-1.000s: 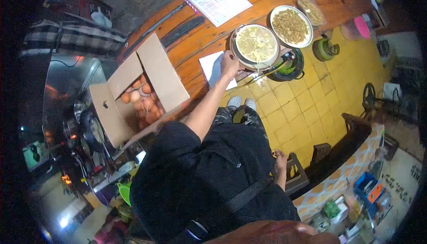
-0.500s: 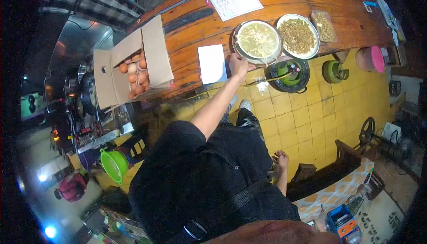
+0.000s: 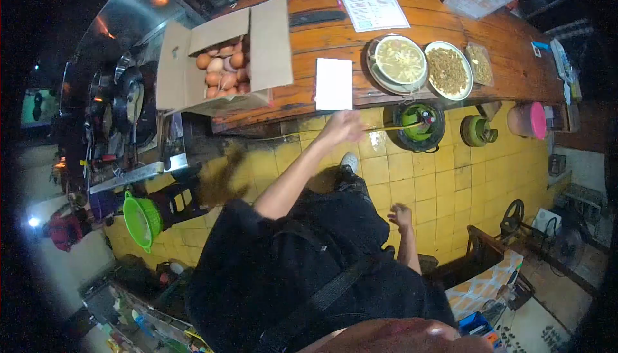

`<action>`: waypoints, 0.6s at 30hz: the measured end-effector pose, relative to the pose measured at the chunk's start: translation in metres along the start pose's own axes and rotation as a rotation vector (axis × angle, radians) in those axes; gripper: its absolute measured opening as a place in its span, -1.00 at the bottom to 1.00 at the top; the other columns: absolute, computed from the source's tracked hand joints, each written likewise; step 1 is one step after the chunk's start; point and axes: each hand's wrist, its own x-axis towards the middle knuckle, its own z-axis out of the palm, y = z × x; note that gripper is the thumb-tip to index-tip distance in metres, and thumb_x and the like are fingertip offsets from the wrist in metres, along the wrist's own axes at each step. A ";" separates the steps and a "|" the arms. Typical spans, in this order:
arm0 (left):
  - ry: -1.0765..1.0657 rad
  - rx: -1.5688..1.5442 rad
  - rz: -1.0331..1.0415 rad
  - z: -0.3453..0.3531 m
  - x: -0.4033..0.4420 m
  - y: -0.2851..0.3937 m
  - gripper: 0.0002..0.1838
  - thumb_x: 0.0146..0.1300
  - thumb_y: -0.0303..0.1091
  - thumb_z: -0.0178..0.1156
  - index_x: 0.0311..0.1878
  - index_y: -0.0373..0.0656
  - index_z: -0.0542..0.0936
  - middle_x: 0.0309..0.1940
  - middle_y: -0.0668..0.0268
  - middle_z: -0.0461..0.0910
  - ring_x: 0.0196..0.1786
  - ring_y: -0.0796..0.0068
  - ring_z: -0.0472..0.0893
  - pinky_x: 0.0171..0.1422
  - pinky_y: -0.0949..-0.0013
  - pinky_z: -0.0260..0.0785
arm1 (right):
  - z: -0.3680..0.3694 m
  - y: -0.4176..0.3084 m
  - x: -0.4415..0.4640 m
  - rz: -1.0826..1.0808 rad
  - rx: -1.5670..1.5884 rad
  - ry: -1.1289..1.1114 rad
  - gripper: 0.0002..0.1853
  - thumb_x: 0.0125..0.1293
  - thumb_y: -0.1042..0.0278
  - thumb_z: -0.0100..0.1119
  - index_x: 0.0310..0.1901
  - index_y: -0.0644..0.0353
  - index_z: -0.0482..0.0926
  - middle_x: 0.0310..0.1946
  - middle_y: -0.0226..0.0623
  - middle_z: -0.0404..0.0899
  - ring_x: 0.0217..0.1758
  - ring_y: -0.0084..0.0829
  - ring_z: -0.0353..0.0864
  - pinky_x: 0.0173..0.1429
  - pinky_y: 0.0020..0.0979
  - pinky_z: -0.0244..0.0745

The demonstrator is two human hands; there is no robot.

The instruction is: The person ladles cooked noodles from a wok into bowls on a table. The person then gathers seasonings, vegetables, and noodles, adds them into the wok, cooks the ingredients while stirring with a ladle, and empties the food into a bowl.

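Observation:
My left hand (image 3: 344, 128) is in the air just off the front edge of the wooden counter (image 3: 309, 99). It holds nothing, and its slightly blurred fingers are apart. Right above it on the counter lies a white sheet (image 3: 334, 84). To its upper right stands a bowl of pale soup with yellowish shreds (image 3: 400, 61), set on a plate. Beside that is a bowl of brown crumbly food (image 3: 449, 71), with a clear pack of similar food (image 3: 479, 65) to its right. My right hand (image 3: 400, 216) hangs low over the floor, empty, fingers loosely spread.
An open cardboard box (image 3: 271, 44) of eggs (image 3: 222, 70) stands at the counter's left. A printed menu (image 3: 370, 2) lies behind. Pans (image 3: 132, 95) and a green basket (image 3: 141, 221) are at left. Green gas cylinders (image 3: 477, 131) stand below the counter. A person in red (image 3: 64, 229) is far left.
My left hand has let go of the soup bowl's plate and moved back off the counter. The view has shifted, with the egg box and bowls now farther right.

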 end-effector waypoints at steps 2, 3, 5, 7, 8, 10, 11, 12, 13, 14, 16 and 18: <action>-0.074 0.018 -0.090 -0.042 -0.078 -0.014 -0.56 0.36 -0.27 0.08 0.19 -0.33 0.32 -0.08 0.07 0.56 -0.16 0.26 0.66 -0.10 0.24 0.58 | 0.034 -0.027 0.002 -0.088 -0.184 -0.039 -0.68 0.35 0.38 -0.05 0.07 0.32 0.47 -0.22 -0.16 0.63 -0.44 -0.32 0.67 -0.46 -0.39 0.54; -0.081 0.008 -0.133 -0.067 -0.120 -0.024 -0.55 0.35 -0.23 0.11 0.18 -0.30 0.33 -0.07 0.09 0.56 -0.16 0.29 0.66 -0.10 0.23 0.58 | 0.051 -0.038 0.008 -0.169 -0.307 -0.071 -0.69 0.33 0.40 -0.05 0.04 0.32 0.49 -0.24 -0.17 0.63 -0.46 -0.35 0.66 -0.47 -0.41 0.53; 0.054 -0.071 -0.175 -0.129 -0.193 -0.071 -0.56 0.33 -0.18 0.15 0.16 -0.23 0.37 -0.11 0.12 0.59 -0.19 0.31 0.66 -0.10 0.27 0.57 | 0.098 -0.059 0.015 -0.346 -0.560 -0.159 -0.72 0.30 0.44 -0.03 -0.02 0.33 0.53 -0.28 -0.19 0.64 -0.48 -0.40 0.65 -0.49 -0.42 0.52; 0.317 -0.066 -0.144 -0.180 -0.282 -0.097 -0.58 0.32 -0.17 0.17 0.13 -0.18 0.39 -0.18 0.15 0.61 -0.20 0.34 0.67 -0.13 0.30 0.56 | 0.158 -0.090 0.005 -0.588 -0.858 -0.292 -0.75 0.25 0.43 0.04 -0.10 0.34 0.58 -0.38 -0.20 0.65 -0.50 -0.46 0.64 -0.46 -0.40 0.51; 0.383 -0.100 -0.125 -0.207 -0.327 -0.114 -0.58 0.32 -0.17 0.17 0.13 -0.18 0.39 -0.18 0.15 0.61 -0.20 0.34 0.67 -0.13 0.30 0.56 | 0.197 -0.106 -0.015 -0.619 -0.901 -0.348 -0.75 0.25 0.43 0.04 -0.10 0.34 0.58 -0.38 -0.20 0.65 -0.50 -0.46 0.64 -0.46 -0.40 0.51; 0.758 -0.312 -0.023 -0.254 -0.414 -0.156 -0.67 0.33 -0.30 0.11 0.09 -0.24 0.42 -0.22 0.14 0.61 -0.25 0.41 0.64 -0.14 0.40 0.54 | 0.289 -0.141 -0.065 -0.712 -0.969 -0.574 -0.75 0.23 0.39 0.08 -0.14 0.37 0.58 -0.42 -0.20 0.64 -0.49 -0.47 0.64 -0.43 -0.41 0.50; 0.848 -0.364 0.000 -0.274 -0.451 -0.177 -0.67 0.33 -0.30 0.11 0.09 -0.24 0.42 -0.22 0.14 0.61 -0.25 0.41 0.64 -0.14 0.40 0.54 | 0.334 -0.156 -0.101 -0.787 -0.973 -0.744 -0.70 0.27 0.31 0.10 -0.13 0.41 0.57 -0.42 -0.08 0.64 -0.48 -0.42 0.65 -0.33 -0.40 0.55; 1.021 -0.381 0.034 -0.292 -0.486 -0.200 -0.69 0.33 -0.33 0.11 0.07 -0.25 0.43 -0.24 0.14 0.60 -0.29 0.45 0.62 -0.19 0.43 0.51 | 0.379 -0.164 -0.130 -0.805 -1.035 -0.832 -0.70 0.27 0.31 0.10 -0.13 0.41 0.57 -0.42 -0.08 0.64 -0.48 -0.42 0.65 -0.33 -0.40 0.55; 1.188 -0.392 0.060 -0.300 -0.519 -0.218 -0.72 0.32 -0.37 0.10 0.04 -0.25 0.43 -0.25 0.14 0.60 -0.32 0.48 0.61 -0.24 0.46 0.49 | 0.422 -0.167 -0.157 -0.765 -1.007 -0.943 -0.69 0.29 0.30 0.10 -0.09 0.41 0.55 -0.36 -0.13 0.64 -0.44 -0.45 0.64 -0.31 -0.42 0.54; 1.257 -0.431 0.078 -0.302 -0.549 -0.224 -0.72 0.32 -0.37 0.10 0.04 -0.25 0.43 -0.25 0.14 0.60 -0.32 0.48 0.61 -0.24 0.46 0.49 | 0.463 -0.171 -0.185 -0.724 -0.969 -1.037 -0.68 0.31 0.29 0.10 -0.05 0.40 0.53 -0.29 -0.18 0.64 -0.40 -0.48 0.63 -0.30 -0.45 0.53; 1.397 -0.528 0.087 -0.314 -0.591 -0.229 -0.72 0.32 -0.39 0.08 0.06 -0.26 0.42 -0.27 0.15 0.60 -0.37 0.51 0.58 -0.31 0.49 0.45 | 0.544 -0.176 -0.226 -0.824 -0.954 -1.199 -0.66 0.32 0.28 0.10 -0.01 0.40 0.50 -0.26 -0.23 0.63 -0.38 -0.52 0.60 -0.30 -0.48 0.51; 1.449 -0.573 0.113 -0.323 -0.614 -0.236 -0.71 0.33 -0.38 0.08 0.06 -0.28 0.41 -0.30 0.17 0.60 -0.37 0.51 0.58 -0.30 0.49 0.45 | 0.616 -0.178 -0.269 -0.945 -0.851 -1.275 -0.62 0.35 0.26 0.09 0.06 0.39 0.47 -0.22 -0.28 0.61 -0.35 -0.60 0.55 -0.29 -0.53 0.47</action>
